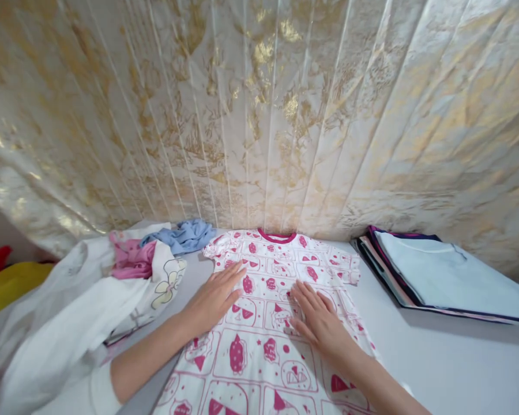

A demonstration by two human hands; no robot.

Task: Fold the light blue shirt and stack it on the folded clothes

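A white nightdress (259, 346) with pink printed pictures and a dark pink neckband lies spread on the table, its neck toward the curtain and its short sleeves out to both sides. My left hand (216, 294) rests flat on its upper left part, fingers stretched out. On the right half of the chest lies my right hand (318, 317), palm down with the fingers a little apart. Neither hand grips the cloth. The lower end of the garment runs out of view at the bottom.
Loose clothes are heaped at the left: a white garment (78, 311), a pink cloth (134, 257) and a blue cloth (185, 235). A stack of folded clothes (450, 274) sits at the right on the pale table (467, 369). Behind hangs a gold-patterned curtain (259, 115).
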